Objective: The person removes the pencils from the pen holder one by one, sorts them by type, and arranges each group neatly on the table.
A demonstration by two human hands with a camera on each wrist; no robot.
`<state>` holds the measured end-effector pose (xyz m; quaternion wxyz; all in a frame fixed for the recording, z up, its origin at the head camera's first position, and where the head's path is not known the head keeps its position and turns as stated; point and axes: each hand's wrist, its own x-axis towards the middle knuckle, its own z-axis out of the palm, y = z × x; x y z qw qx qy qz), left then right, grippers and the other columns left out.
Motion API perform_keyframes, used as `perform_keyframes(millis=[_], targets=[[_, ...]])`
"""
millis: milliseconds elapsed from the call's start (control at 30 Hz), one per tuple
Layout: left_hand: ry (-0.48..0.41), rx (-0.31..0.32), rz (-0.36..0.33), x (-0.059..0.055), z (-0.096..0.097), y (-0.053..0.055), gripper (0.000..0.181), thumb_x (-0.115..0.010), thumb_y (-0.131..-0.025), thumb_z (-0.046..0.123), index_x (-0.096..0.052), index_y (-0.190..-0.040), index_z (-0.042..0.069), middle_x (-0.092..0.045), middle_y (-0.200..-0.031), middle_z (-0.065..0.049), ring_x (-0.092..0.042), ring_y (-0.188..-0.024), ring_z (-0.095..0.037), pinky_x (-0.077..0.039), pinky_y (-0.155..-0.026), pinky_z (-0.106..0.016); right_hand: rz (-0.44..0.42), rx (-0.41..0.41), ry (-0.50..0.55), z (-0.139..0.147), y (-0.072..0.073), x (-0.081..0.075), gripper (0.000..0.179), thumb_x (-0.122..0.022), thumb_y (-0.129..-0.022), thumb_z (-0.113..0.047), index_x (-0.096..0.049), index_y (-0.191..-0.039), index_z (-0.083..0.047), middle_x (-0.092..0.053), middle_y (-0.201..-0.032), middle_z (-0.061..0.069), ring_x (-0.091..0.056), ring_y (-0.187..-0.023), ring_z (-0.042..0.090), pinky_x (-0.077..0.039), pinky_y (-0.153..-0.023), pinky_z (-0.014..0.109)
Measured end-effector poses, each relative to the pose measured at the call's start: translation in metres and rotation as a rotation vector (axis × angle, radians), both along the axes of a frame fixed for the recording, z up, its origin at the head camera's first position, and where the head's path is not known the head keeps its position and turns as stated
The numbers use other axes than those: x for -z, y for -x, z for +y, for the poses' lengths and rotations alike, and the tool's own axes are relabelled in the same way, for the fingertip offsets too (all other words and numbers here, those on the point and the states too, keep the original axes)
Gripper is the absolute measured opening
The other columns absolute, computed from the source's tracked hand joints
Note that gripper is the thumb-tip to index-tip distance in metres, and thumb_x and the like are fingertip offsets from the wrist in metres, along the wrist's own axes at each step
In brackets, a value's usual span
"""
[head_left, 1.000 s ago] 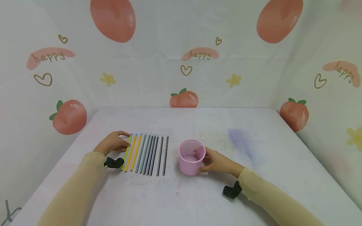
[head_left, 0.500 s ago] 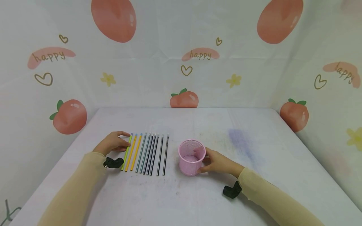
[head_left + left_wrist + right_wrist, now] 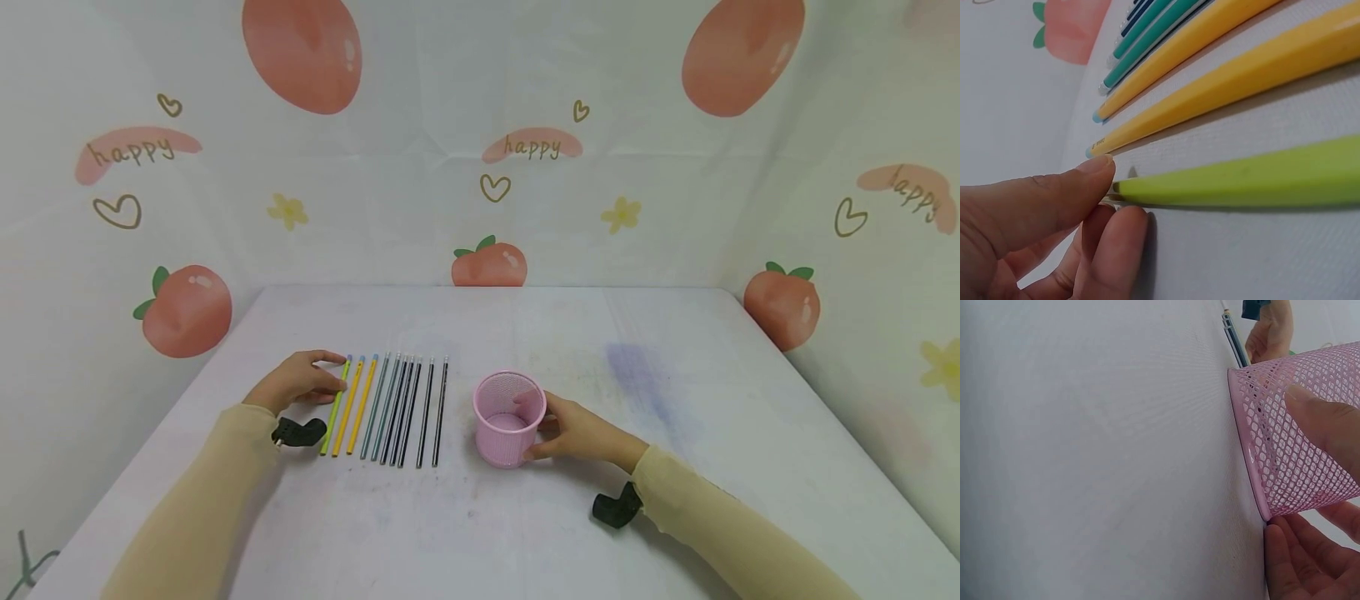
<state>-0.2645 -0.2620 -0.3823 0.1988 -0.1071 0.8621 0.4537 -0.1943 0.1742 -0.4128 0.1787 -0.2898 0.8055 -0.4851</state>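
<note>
At the left end of a row of pencils lies a lime green pencil [image 3: 335,408], flat on the table. My left hand [image 3: 298,379] pinches its far end between thumb and fingers; the left wrist view shows the tip of the green pencil [image 3: 1229,178] between them. Two yellow pencils [image 3: 348,407] lie just right of it, then teal and dark ones. A pink mesh pencil cup [image 3: 497,446] stands upright right of the row. My right hand [image 3: 581,429] grips the cup's right side, its thumb lying on the mesh [image 3: 1291,456] in the right wrist view. Nothing shows inside the cup.
Several dark pencils [image 3: 426,412] lie side by side between the yellow ones and the cup, erasers away from me. The white table [image 3: 465,542] meets a patterned cloth backdrop [image 3: 420,208] behind and at both sides. A purple stain [image 3: 637,379] marks the tabletop at right.
</note>
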Motion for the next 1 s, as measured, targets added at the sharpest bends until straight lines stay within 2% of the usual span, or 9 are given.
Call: perform_keyframes(millis=[267, 433, 533, 733, 1000], targets=[[0.013, -0.01, -0.021, -0.004, -0.001, 0.0, 0.071, -0.074, -0.084, 0.009, -0.038, -0.146, 0.002, -0.055, -0.107, -0.015, -0.061, -0.066, -0.006, -0.057, -0.066, -0.021, -0.019, 0.003, 0.008, -0.002, -0.001, -0.002, 0.083, -0.083, -0.076, -0.014, -0.036, -0.144, -0.004, -0.054, -0.135, 0.014, -0.057, -0.121, 0.031, -0.048, -0.102, 0.037], [0.058, 0.018, -0.019, -0.011, 0.0, 0.0, 0.066, -0.072, -0.087, 0.013, -0.039, -0.143, 0.0, -0.059, -0.099, -0.011, -0.061, -0.066, -0.008, -0.056, -0.066, -0.022, -0.023, 0.0, 0.014, -0.003, -0.002, -0.004, 0.084, -0.083, -0.076, -0.013, -0.035, -0.144, -0.003, -0.053, -0.136, 0.015, -0.056, -0.121, 0.031, -0.048, -0.102, 0.038], [0.068, 0.057, 0.02, -0.018, 0.004, 0.0, 0.061, -0.067, -0.091, 0.016, -0.039, -0.142, -0.003, -0.059, -0.105, -0.014, -0.062, -0.075, -0.012, -0.057, -0.071, -0.025, -0.02, 0.003, 0.008, -0.003, -0.002, -0.004, 0.084, -0.083, -0.076, -0.014, -0.035, -0.144, -0.003, -0.052, -0.137, 0.015, -0.056, -0.121, 0.032, -0.048, -0.102, 0.039], [0.09, 0.173, 0.12, -0.038, 0.025, -0.004, 0.057, -0.06, -0.096, 0.021, -0.038, -0.142, -0.005, -0.05, -0.131, -0.029, -0.063, -0.101, -0.03, -0.058, -0.083, -0.033, -0.013, 0.007, -0.013, -0.001, -0.002, -0.006, 0.087, -0.084, -0.076, -0.015, -0.034, -0.146, -0.005, -0.051, -0.138, 0.014, -0.055, -0.122, 0.032, -0.047, -0.103, 0.041], [0.124, 0.312, 0.242, -0.062, 0.058, -0.013, 0.052, -0.054, -0.1, 0.027, -0.04, -0.142, 0.0, -0.053, -0.133, -0.028, -0.059, -0.112, -0.039, -0.054, -0.093, -0.042, -0.02, -0.012, -0.054, 0.012, 0.003, -0.016, 0.079, -0.084, -0.076, -0.018, -0.04, -0.14, -0.004, -0.051, -0.137, 0.014, -0.049, -0.127, 0.035, -0.046, -0.105, 0.042]])
